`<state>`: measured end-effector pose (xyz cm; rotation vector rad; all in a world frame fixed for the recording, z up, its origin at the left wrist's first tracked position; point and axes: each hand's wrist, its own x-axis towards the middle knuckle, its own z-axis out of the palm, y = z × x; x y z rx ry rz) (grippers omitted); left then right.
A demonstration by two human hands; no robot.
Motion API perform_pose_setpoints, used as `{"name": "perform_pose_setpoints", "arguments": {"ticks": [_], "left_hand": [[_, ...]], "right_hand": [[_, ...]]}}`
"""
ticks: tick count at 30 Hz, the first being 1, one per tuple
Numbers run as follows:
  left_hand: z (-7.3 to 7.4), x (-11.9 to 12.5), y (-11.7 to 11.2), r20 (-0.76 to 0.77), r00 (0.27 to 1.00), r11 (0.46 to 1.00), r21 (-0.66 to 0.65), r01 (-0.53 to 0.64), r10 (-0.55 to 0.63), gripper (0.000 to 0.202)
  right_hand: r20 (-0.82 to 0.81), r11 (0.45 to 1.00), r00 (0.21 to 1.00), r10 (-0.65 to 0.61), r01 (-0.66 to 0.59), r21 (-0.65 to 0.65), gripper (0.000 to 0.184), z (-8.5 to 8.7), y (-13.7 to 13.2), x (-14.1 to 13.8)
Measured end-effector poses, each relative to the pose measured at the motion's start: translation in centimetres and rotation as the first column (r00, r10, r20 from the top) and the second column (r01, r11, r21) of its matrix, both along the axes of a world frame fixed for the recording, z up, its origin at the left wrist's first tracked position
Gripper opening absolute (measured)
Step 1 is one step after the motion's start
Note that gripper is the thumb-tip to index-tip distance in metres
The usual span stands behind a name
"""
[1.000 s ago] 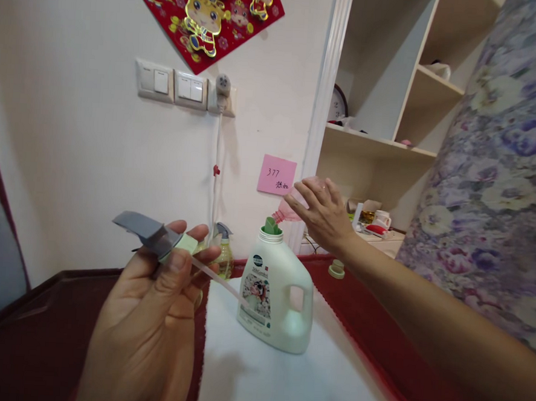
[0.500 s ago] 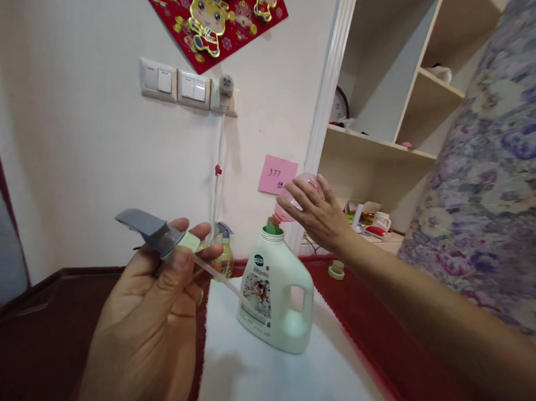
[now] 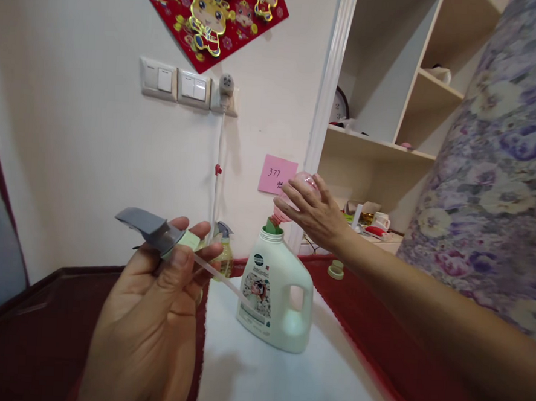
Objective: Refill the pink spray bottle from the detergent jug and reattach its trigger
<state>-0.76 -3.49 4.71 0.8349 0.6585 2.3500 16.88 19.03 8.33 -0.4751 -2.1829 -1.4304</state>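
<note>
My left hand (image 3: pixel 152 314) holds a grey spray-trigger head (image 3: pixel 150 229) with a pale green collar and a thin clear dip tube (image 3: pixel 220 279) slanting down to the right. A white detergent jug (image 3: pixel 275 298) with a green spout and a side handle stands open on a white cloth (image 3: pixel 279 376). My right hand (image 3: pixel 315 212) holds a pink translucent funnel (image 3: pixel 290 199) just above the jug's mouth; my fingers hide most of the funnel.
A small yellowish spray bottle (image 3: pixel 223 252) stands behind the jug near the wall. A pale green cap (image 3: pixel 336 269) lies on the red tablecloth (image 3: pixel 369 328). Switches, a plugged cable and a pink note are on the wall; shelves with cups stand at right.
My right hand has brought the pink funnel leftward and slightly up, to just over the jug's spout. My left hand and the trigger head have stayed put.
</note>
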Motion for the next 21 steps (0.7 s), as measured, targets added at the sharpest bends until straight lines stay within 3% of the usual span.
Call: {"name": "perform_pose_setpoints", "arguments": {"ticks": [13, 21], "left_hand": [[0.1, -0.1, 0.2, 0.018, 1.000, 1.000, -0.001, 0.004, -0.004, 0.014], [0.1, 0.1, 0.2, 0.016, 1.000, 1.000, -0.004, 0.020, -0.020, 0.012]], "right_hand": [[-0.049, 0.990, 0.996, -0.075, 0.069, -0.122, 0.055, -0.3, -0.3, 0.2], [-0.313, 0.958, 0.937, -0.154, 0.064, -0.280, 0.067, -0.4, -2.1, 2.1]]}}
